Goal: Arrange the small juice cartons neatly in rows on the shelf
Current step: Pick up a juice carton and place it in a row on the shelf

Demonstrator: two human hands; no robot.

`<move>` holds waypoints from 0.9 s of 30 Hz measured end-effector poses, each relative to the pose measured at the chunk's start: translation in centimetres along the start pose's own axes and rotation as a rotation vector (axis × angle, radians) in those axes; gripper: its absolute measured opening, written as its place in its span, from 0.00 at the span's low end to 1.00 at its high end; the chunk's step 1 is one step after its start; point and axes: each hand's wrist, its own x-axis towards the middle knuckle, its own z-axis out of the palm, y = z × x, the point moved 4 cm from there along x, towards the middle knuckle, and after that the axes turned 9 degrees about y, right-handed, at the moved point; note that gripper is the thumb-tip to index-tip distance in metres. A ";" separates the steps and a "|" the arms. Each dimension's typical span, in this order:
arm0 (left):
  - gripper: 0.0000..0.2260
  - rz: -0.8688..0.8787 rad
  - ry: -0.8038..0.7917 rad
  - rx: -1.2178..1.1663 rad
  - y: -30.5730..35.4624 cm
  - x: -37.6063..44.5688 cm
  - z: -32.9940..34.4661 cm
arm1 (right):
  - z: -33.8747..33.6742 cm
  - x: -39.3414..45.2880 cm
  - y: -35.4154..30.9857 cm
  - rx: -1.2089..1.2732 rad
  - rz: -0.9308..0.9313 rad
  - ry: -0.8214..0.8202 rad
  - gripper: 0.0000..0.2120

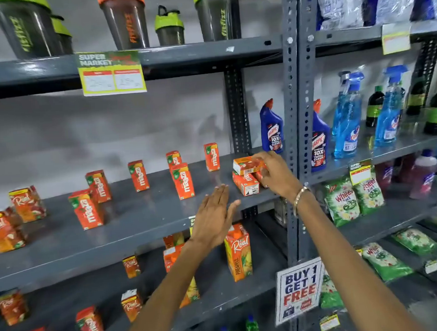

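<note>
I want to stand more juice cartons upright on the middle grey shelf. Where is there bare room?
Bare grey shelf runs along the front edge, between the front orange Maaza carton and the open left hand. Another gap lies between that carton and the red Real cartons on the left. The right end is crowded: stacked lying cartons under the right hand.

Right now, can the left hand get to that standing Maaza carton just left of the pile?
Probably yes: the left hand hovers open at the shelf edge, and the standing Maaza carton is just beyond its fingertips with nothing between.
</note>
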 end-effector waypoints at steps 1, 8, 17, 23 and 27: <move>0.30 -0.018 -0.022 0.016 -0.4 -0.2 0.0 | 0.2 0.7 -0.1 -0.058 -0.006 -0.035 0.24; 0.32 -0.017 -0.088 0.146 -1.1 -0.8 0.3 | 3.0 4.7 0.7 -0.461 0.073 -0.435 0.36; 0.31 -0.060 -0.136 0.070 -1.6 -0.4 0.5 | 3.4 6.6 0.9 -0.504 0.021 -0.451 0.24; 0.29 -0.098 -0.107 0.015 -2.6 -0.5 -0.6 | 1.5 5.9 -1.2 -0.096 -0.043 -0.373 0.21; 0.29 -0.121 -0.077 0.017 -4.2 -1.5 -1.9 | 1.0 4.3 -3.2 0.292 -0.006 -0.471 0.20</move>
